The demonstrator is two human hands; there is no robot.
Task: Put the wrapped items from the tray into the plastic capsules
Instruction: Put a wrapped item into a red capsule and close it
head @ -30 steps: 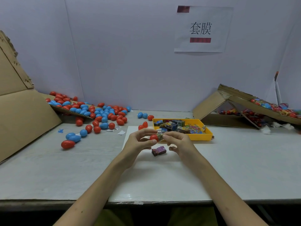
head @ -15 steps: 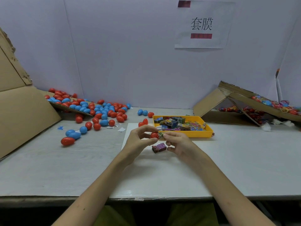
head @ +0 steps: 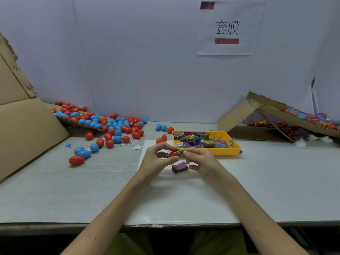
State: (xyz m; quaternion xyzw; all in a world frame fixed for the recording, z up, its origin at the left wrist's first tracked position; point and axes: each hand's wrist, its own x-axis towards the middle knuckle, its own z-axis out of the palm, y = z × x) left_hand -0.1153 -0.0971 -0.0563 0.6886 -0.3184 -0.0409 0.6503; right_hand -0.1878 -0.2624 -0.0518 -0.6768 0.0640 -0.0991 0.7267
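Note:
My left hand (head: 158, 159) pinches a red capsule half (head: 173, 154) above the white mat. My right hand (head: 200, 161) pinches a small wrapped item (head: 180, 152) whose end sits at the capsule's open mouth. A purple wrapped item (head: 180, 167) lies on the mat just below both hands. The yellow tray (head: 226, 150) with several wrapped items stands right behind my right hand.
Several red and blue capsules (head: 114, 126) lie spilled from a cardboard sheet (head: 27, 129) at the left. Two red capsule pieces (head: 161, 138) sit by the tray. A tilted cardboard box (head: 276, 116) with filled wrapped capsules is at the right. White mat (head: 184, 196) covers the table's middle.
Both hands stay together over the mat, with the wrapped item still held at the red capsule half. The head camera has shifted slightly.

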